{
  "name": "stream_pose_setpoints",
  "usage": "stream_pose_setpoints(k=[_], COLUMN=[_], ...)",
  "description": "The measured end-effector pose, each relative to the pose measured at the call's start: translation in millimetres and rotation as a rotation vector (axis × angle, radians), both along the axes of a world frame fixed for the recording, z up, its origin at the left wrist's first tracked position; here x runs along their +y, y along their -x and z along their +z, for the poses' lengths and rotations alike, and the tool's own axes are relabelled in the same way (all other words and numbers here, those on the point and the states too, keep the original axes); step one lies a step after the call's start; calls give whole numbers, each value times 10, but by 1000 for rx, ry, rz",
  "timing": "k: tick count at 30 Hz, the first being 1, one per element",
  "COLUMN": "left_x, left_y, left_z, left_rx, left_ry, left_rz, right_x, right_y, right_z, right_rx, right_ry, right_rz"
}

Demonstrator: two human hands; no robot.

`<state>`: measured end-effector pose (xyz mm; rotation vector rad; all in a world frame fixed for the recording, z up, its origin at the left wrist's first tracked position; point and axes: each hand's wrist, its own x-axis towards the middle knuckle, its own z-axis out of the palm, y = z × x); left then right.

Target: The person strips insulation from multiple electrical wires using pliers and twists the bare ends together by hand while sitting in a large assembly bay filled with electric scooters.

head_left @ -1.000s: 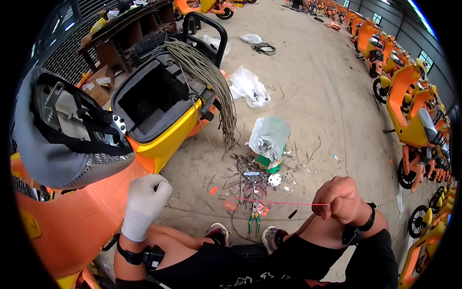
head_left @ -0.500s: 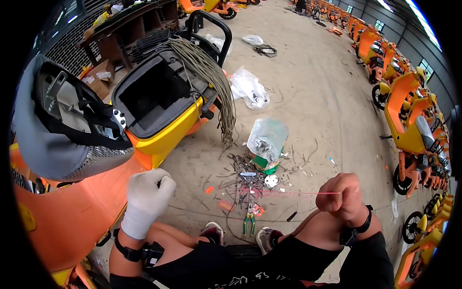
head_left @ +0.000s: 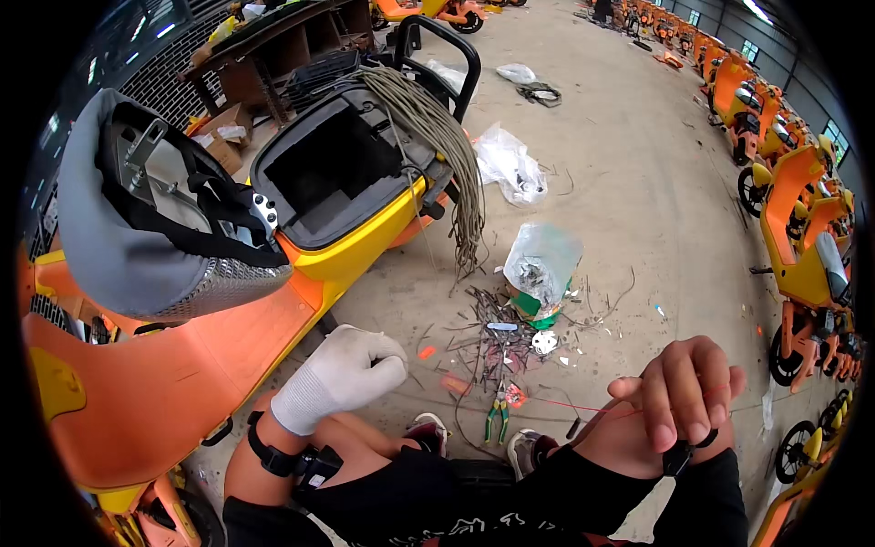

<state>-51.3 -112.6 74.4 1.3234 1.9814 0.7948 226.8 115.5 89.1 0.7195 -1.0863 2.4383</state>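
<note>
My left hand (head_left: 340,378), in a pale glove, is closed in a fist beside the orange-yellow scooter body; what it grips is too small to make out. My bare right hand (head_left: 679,387) has its fingers loosely bent and apart, with a thin red thread (head_left: 583,407) stretched leftward from among them. Below lie green-handled pliers (head_left: 497,421) and a pile of cut ties (head_left: 483,351). A bag-lined box (head_left: 538,273) stands beyond. At the left, a lifted grey seat (head_left: 128,246) sits beside the open black compartment (head_left: 333,173), with coiled cord (head_left: 437,155) over its edge.
The scooter's orange body (head_left: 182,383) fills the left side. Rows of orange-yellow scooters (head_left: 797,246) line the right. A dark bench (head_left: 251,64) with cardboard boxes (head_left: 228,137) stands at the back left. Plastic bags (head_left: 510,164) lie on the concrete floor ahead.
My right hand has loosened from a closed grip on the red thread, its fingers now apart, and shifted rightward. My left fist has also moved right. The view has turned slightly left.
</note>
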Motion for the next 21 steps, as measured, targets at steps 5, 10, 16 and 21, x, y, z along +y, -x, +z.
stream_pose_setpoints(k=[5,10,16,21], left_x=[-156,-196,-139,-100], left_y=[89,106,99,66], left_z=[64,96,47,-174], left_rx=[-469,-593,-478,-172], left_ry=[17,-40,-56,-51], left_rz=[-45,-80,-76,-17], right_x=[146,335,300,194], right_y=[18,-16,-34,-6], right_z=[-193,-197,-174,-159], right_rx=[-66,-209,-205,-207], right_ry=[94,73,39,-56], right_rz=[-97,-256,-285,-345])
